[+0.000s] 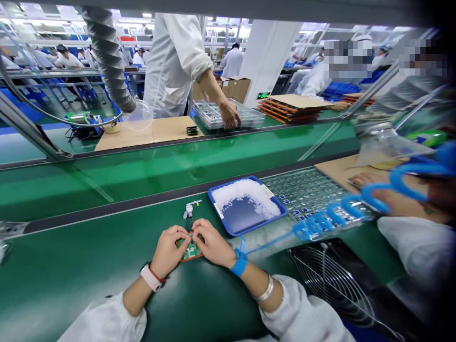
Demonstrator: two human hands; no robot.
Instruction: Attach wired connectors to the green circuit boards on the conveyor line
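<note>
A small green circuit board with an orange-red edge lies on the green mat, under my fingers. My left hand, with a pink-banded watch on its wrist, pinches at the board's upper left. From the right, my right hand has its thumb and fingertips together at the board's top edge; a blue strap circles that wrist. What the fingertips hold is too small to make out. Just beyond the board, a white connector piece with thin dark wires lies on the mat.
A blue tray of white pellets sits beyond my right hand. Right of it are a clear compartment tray, a coiled blue cord and a black fan. Across the belt, a person's hand touches clear trays.
</note>
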